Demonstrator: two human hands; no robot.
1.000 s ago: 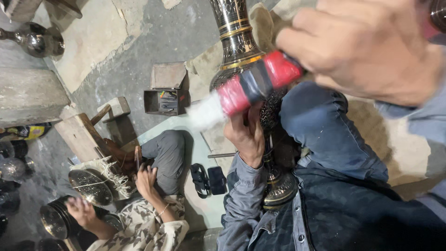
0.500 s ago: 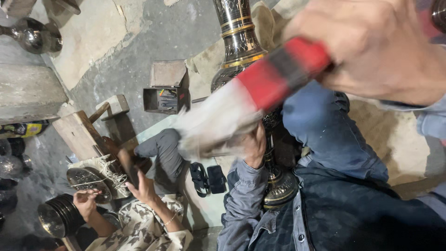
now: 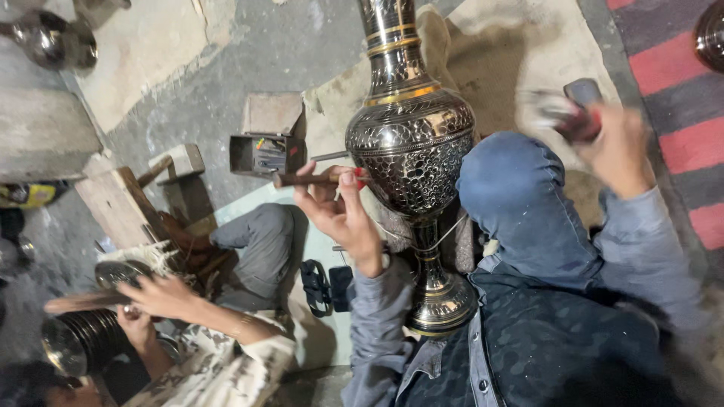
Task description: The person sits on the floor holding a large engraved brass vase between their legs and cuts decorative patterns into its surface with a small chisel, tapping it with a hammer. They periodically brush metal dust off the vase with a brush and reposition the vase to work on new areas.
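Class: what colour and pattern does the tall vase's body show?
The vase is dark metal with engraved silvery patterning and gold bands, seen in the head view.

Left hand (image 3: 339,215) fingers pinched shut; right hand (image 3: 615,147) raised, fist closed.

To your left, a co-worker (image 3: 219,354) sits on the concrete floor (image 3: 226,60) over a stack of metal plates (image 3: 79,339). An open small box (image 3: 264,147) lies near wooden blocks (image 3: 121,200), and a red-striped rug (image 3: 671,113) lies at your right.

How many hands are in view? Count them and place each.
4. Left hand grips a chisel against the vase; right hand holds a blurred tool upper right; a co-worker's two hands lower left.
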